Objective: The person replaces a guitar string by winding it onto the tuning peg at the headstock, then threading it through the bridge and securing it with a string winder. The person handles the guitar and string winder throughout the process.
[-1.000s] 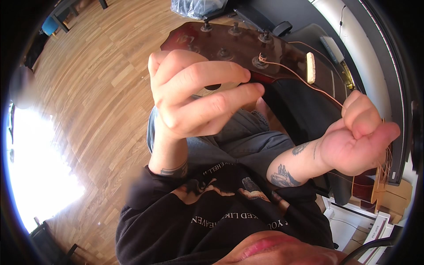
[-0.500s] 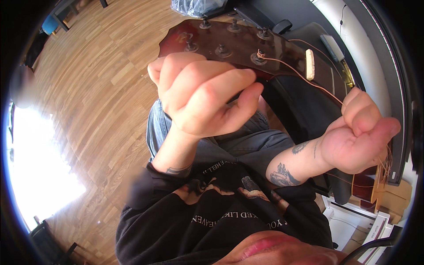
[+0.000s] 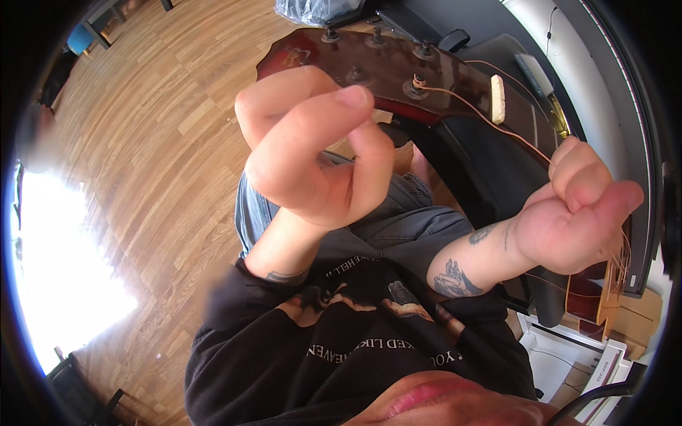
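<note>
A dark red-brown guitar headstock (image 3: 387,67) lies across the upper middle, with metal tuning posts. A copper-coloured string (image 3: 462,101) is wound on the post nearest the pale nut (image 3: 498,99) and runs past it along the neck. My left hand (image 3: 316,153) is at the headstock's near edge, fingers curled and thumb against the index finger; whatever lies between them is hidden. A dark piece shows just beside that thumb. To the right, my right hand (image 3: 568,213) is closed around the string over the neck, its thumb pointing outward.
Behind my right hand, thin loose strings hang near a red-brown guitar body (image 3: 586,295). A long black keyboard (image 3: 643,206) lines the right side. A white open case (image 3: 568,362) stands below it. Wood flooring (image 3: 163,192) spreads on the left; a plastic bag (image 3: 316,11) sits at the top.
My left hand has rotated at the wrist, its fingertips moving left away from the wound post and its index finger rising. My right hand stays nearly still on the string.
</note>
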`<state>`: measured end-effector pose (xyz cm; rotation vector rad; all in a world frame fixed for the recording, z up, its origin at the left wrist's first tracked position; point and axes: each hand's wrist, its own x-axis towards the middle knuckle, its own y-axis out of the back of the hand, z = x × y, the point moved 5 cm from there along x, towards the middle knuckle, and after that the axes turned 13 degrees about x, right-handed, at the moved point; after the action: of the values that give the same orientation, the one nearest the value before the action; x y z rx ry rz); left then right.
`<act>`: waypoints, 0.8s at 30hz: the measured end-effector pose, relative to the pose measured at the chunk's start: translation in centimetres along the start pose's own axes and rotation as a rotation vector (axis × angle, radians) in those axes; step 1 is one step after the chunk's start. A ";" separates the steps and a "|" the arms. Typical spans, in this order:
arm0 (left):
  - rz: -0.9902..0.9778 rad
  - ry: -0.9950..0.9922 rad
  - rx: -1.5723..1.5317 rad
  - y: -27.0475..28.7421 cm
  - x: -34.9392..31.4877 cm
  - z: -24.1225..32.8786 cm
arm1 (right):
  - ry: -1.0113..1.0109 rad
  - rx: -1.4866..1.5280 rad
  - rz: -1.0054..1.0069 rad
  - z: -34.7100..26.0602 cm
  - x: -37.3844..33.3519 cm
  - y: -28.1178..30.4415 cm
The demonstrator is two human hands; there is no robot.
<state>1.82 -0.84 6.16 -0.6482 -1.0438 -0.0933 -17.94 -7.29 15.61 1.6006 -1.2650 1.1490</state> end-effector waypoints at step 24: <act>-0.295 -0.108 0.125 0.9 -0.4 -0.4 | -0.045 0.027 -0.087 -0.3 0.6 -0.1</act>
<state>2.24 -0.42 5.35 -0.3864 -1.2347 -0.2497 -17.82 -7.13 16.24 1.6928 -1.2006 1.0861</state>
